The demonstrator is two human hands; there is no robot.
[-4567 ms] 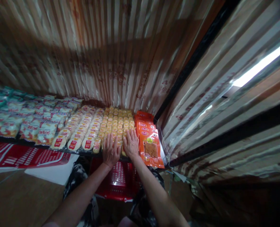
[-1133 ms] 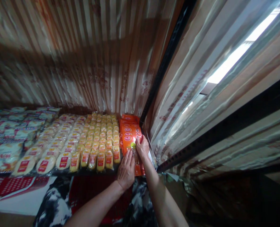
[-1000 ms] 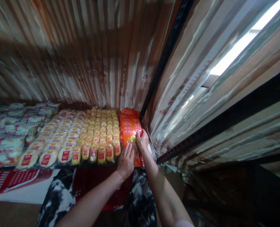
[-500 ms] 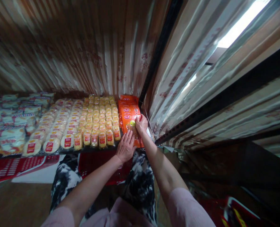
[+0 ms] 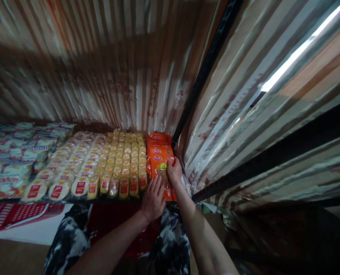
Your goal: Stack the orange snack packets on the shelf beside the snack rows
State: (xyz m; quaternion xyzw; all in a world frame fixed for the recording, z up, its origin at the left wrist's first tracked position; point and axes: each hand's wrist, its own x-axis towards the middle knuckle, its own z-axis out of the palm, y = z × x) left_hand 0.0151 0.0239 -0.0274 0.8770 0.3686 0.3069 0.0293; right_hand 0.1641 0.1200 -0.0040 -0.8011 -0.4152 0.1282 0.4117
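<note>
Orange snack packets (image 5: 157, 152) lie overlapped in a row at the right end of the shelf, the front one with a clear window showing brown sticks. My left hand (image 5: 153, 198) rests with fingers stretched out on the lower left of that front packet. Curled at its right edge, my right hand (image 5: 174, 172) pinches the packet between thumb and fingers. Just left of the packets stand rows of small yellow wrapped cakes (image 5: 124, 187) with red labels.
Round pale wrapped cakes (image 5: 57, 190) and white bags (image 5: 15, 179) fill the shelf further left. A black upright post (image 5: 200, 86) and a slanting black bar (image 5: 261, 156) frame the corner. Red baskets (image 5: 15, 214) sit below the shelf. Corrugated sheeting (image 5: 124, 68) forms the back.
The view has tilted upward, so the shelf and its goods appear lower. Both hands stay at the front orange packet, with little visible change in their grip.
</note>
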